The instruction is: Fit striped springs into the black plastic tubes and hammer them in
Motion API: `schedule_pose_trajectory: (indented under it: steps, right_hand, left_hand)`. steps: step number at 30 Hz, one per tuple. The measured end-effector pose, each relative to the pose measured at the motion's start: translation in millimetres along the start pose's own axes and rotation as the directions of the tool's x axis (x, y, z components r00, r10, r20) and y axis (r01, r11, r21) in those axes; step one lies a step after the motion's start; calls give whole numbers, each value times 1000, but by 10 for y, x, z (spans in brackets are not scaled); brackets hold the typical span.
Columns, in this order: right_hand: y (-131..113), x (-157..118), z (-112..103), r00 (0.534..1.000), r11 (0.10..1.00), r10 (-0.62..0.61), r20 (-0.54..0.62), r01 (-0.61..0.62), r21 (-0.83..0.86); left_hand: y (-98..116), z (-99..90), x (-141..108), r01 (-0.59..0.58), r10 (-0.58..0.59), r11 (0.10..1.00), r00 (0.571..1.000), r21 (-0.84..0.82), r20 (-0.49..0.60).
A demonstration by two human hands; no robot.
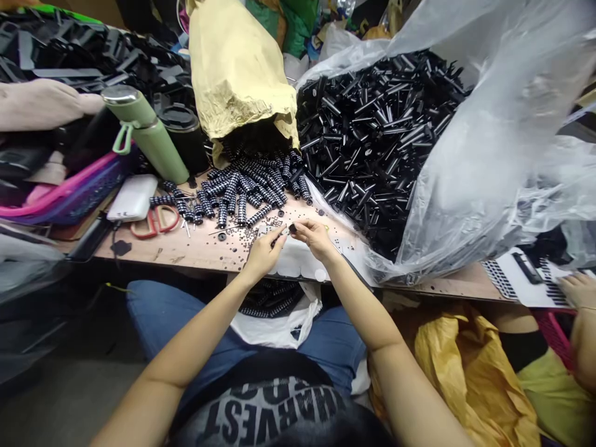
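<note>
Close to the table's front edge, my left hand [266,251] is closed, with a small dark piece [278,238] pinched at its fingertips. What kind of piece it is cannot be made out. My right hand [315,237] pinches a small round black piece [293,228] just to the right of it. Tiny dark bits [251,239] lie scattered around and left of my hands. Behind them, a pile of ridged black-and-white cylinders [254,180] spills from a yellowish sack [242,68]. A whitish sheet [291,257] lies below my hands.
A clear plastic bag [484,161] holds many black tubes [372,124] at right. On the left are red-handled scissors [155,223], a white box [133,197], a green bottle [151,133] and a pink basket [60,197]. Another person's hand [580,288] is at far right.
</note>
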State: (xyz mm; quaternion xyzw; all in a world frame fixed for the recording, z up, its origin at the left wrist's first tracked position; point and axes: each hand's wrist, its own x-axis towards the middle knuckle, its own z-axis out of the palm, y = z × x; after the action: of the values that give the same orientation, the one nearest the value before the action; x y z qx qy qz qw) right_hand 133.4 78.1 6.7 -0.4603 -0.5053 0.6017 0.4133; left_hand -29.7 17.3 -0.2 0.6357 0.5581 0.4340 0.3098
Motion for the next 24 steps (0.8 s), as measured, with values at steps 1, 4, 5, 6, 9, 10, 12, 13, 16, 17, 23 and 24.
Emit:
schedule_pose_trajectory:
  steps: [1,4,5,6,9,10,12,13,16,17,23,24]
  right_hand:
    - [-24,-37,20,999,994,41,7,-42,105]
    - [-65,-142,72,998,984,49,-47,-40,172]
    - [-68,-173,84,997,989,20,-76,-9,147]
    - [-66,-201,92,994,993,-20,-105,32,112]
    - [-51,-278,99,976,988,-154,-153,155,-10]
    - [-46,-303,97,969,981,-193,-153,187,-52]
    - [-43,-351,91,957,965,-248,-149,231,-125]
    - [-44,-372,88,954,960,-260,-147,239,-147]
    - [-52,-413,83,964,975,-211,-161,196,-100]
    - [-53,-418,82,971,984,-173,-164,166,-58]
    - [-30,-385,52,971,994,-40,-235,63,91]
    - [-23,-377,43,967,992,-20,-252,51,118]
  left_hand:
    - [44,1,-13,-25,25,999,1000,21,3]
    - [126,37,-51,-68,68,994,998,81,6]
    - [139,55,-61,-74,74,992,997,104,5]
    - [146,73,-70,-76,76,989,997,126,4]
    - [157,110,-85,-68,70,982,998,175,-3]
    - [158,116,-86,-64,66,981,998,185,-4]
    - [157,122,-88,-58,60,978,998,198,-3]
    - [154,126,-89,-56,58,978,998,201,0]
    - [131,148,-97,-59,55,979,998,197,24]
    - [121,161,-101,-60,55,979,998,195,31]
    - [84,249,-108,-68,57,975,997,210,59]
    - [85,257,-103,-73,62,977,996,199,62]
